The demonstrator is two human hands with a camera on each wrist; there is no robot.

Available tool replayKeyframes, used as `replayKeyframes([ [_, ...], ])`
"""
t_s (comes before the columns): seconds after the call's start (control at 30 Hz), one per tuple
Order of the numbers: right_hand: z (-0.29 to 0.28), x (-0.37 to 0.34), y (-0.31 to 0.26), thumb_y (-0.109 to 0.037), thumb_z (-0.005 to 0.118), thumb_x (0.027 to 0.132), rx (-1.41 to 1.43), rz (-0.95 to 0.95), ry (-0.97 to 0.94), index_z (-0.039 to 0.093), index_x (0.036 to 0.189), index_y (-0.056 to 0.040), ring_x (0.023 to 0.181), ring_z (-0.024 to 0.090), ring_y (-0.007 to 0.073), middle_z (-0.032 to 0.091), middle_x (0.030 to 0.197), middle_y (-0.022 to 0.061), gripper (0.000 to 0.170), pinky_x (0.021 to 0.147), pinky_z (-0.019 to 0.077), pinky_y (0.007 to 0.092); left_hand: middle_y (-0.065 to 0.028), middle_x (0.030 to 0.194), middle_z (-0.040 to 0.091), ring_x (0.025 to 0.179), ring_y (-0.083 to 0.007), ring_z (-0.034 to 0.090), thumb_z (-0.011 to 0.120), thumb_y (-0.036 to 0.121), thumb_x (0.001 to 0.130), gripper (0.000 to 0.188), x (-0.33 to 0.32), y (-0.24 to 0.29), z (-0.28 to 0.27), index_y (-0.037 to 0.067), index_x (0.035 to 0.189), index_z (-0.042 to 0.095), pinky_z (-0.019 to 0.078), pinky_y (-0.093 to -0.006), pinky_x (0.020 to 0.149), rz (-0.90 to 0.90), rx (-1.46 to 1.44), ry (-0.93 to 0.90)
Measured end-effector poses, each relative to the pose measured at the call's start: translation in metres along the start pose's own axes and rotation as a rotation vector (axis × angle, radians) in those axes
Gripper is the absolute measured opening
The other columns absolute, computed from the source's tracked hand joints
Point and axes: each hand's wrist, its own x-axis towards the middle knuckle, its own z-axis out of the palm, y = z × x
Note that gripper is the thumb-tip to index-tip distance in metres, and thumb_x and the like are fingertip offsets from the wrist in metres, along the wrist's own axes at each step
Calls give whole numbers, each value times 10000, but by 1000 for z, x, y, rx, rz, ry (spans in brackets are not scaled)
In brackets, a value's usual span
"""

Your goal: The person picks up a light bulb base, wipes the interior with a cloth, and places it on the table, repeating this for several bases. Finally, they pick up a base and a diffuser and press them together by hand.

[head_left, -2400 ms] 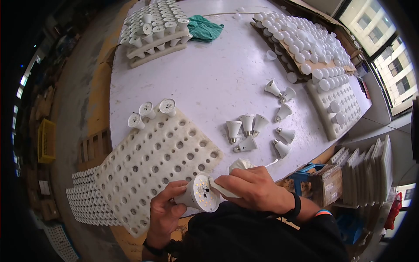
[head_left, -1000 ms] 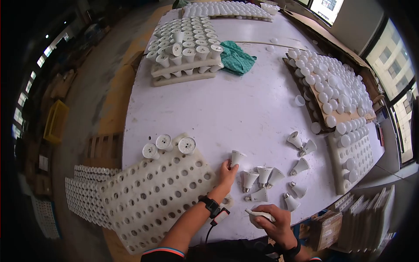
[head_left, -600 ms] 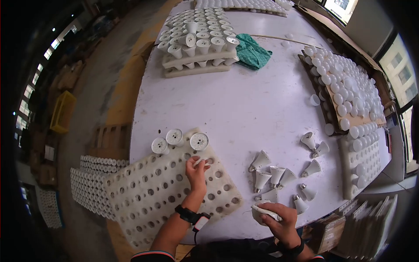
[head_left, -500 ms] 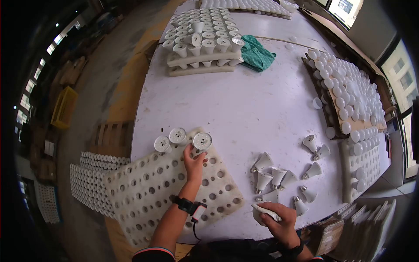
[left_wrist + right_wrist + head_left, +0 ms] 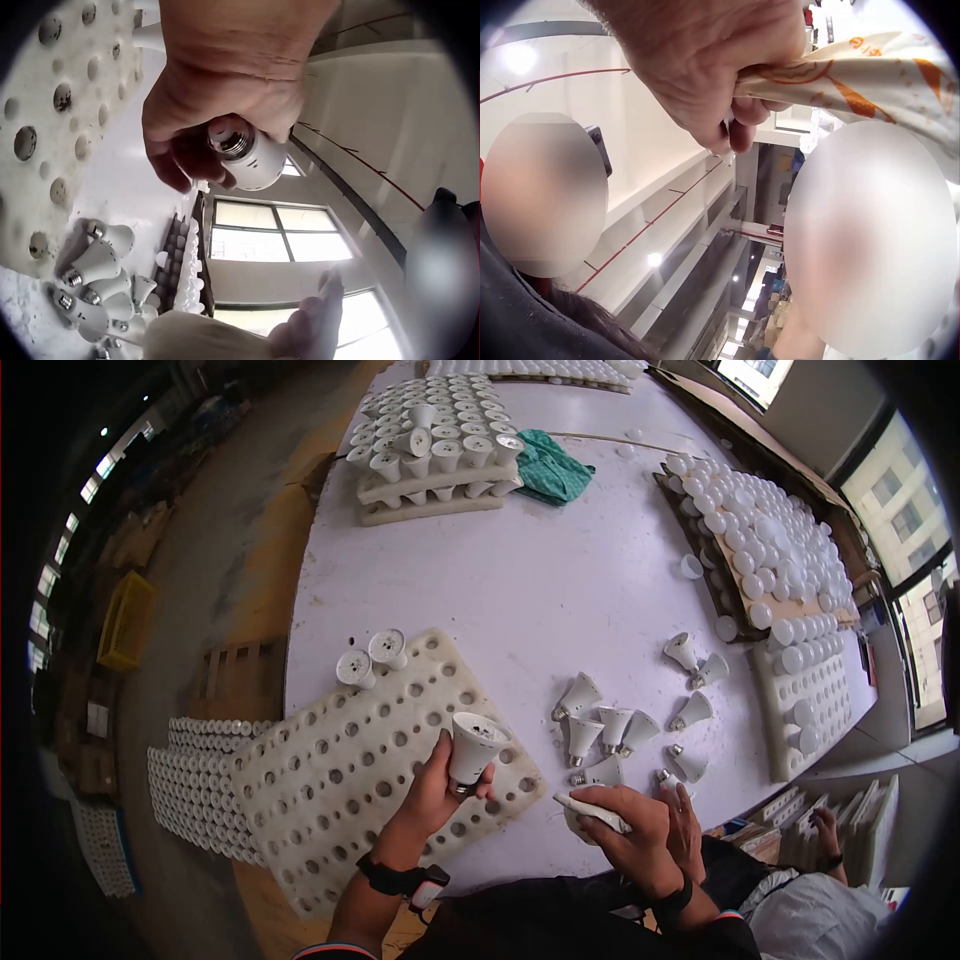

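My left hand [image 5: 430,792] holds a white bulb housing [image 5: 476,750] by its lower part, round face up, above the holed foam tray [image 5: 312,735]. In the left wrist view, the fingers of the left hand [image 5: 225,82] curl around the housing [image 5: 259,165] near its metal screw base. My right hand [image 5: 635,835] grips a white squeeze bag [image 5: 595,817], its narrow tip pointing left. The right wrist view shows the right hand [image 5: 712,67] pinching this bag [image 5: 870,86], which has orange print. Two housings [image 5: 388,648] stand at the tray's far-left edge.
Several loose housings [image 5: 583,740] lie right of the tray. Farther off are stacked filled trays [image 5: 430,510], a green cloth [image 5: 550,468] and white domes [image 5: 770,550] on cardboard. Another person [image 5: 820,915] is at the lower right, a hand [image 5: 684,838] close beside my right hand.
A housing has left the table for the loose group. My left hand has taken another from the tray's far corner and brought it nearer. Another person has come into view at the right.
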Motion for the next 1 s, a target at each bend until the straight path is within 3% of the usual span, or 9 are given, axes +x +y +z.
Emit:
replayKeyframes([
  [0.03,1,-1,-2,-30,698,669,7,-51,22,619,995,-103,601,584,170,629,782,50,344,534,456,257,-92,784,558,526,-159,484,205,492,915,556,-14,1,9,35,1101,460,437,-315,514,-81,-11,-4],
  [0.07,2,-2,-5,-33,697,670,15,-105,43,611,1013,-101,602,586,169,631,795,55,361,530,457,259,-92,784,558,526,-159,484,205,492,915,556,-28,1,14,35,1101,460,437,-315,514,-100,-7,-15],
  [0.2,1,-9,-16,-29,696,657,-6,-247,89,600,1042,-94,567,569,160,610,745,48,402,494,448,258,-122,865,552,550,-148,520,325,513,886,598,-76,2,46,5,1195,384,444,-281,455,-56,154,50],
  [0.27,-3,-12,-25,-29,703,633,-105,-306,29,600,1051,-96,522,540,147,564,671,28,436,455,431,254,-146,907,547,528,-154,538,369,488,879,606,-92,1,52,2,1239,343,439,-259,390,-71,-108,-169],
  [0.3,-1,-13,-25,-33,708,614,-127,-360,42,593,1069,-91,488,513,132,515,623,11,473,424,414,255,-169,898,554,479,-161,542,376,466,883,586,-96,2,55,-4,1231,348,432,-236,351,-212,-176,-151],
  [0.43,0,-17,-27,-46,703,613,-128,-525,35,572,1096,-55,483,510,116,508,628,8,501,411,405,259,-187,884,563,429,-162,527,356,473,888,566,-106,-10,58,-2,1196,376,418,-229,330,-233,-163,-158],
  [0.57,-1,-22,-31,-49,698,607,-162,-544,25,574,1090,-54,476,508,111,493,620,1,499,404,401,254,-183,798,582,417,-166,538,334,460,898,523,-112,-14,66,-4,1122,424,413,-235,309,-237,-215,-73],
  [0.7,0,-26,-34,-103,740,636,-183,-511,3,623,1025,-65,473,556,142,562,633,26,408,404,443,255,-161,702,591,406,-173,551,313,429,909,489,-111,-12,72,-7,1045,487,414,-238,297,-285,-199,-63],
  [1.0,-2,-28,-36,-90,735,627,-206,-520,-13,624,1016,-60,485,553,144,552,631,20,406,413,434,260,-136,700,592,423,-158,558,315,409,909,470,-112,-11,75,-8,1039,489,421,-236,314,-294,-125,-86],
])
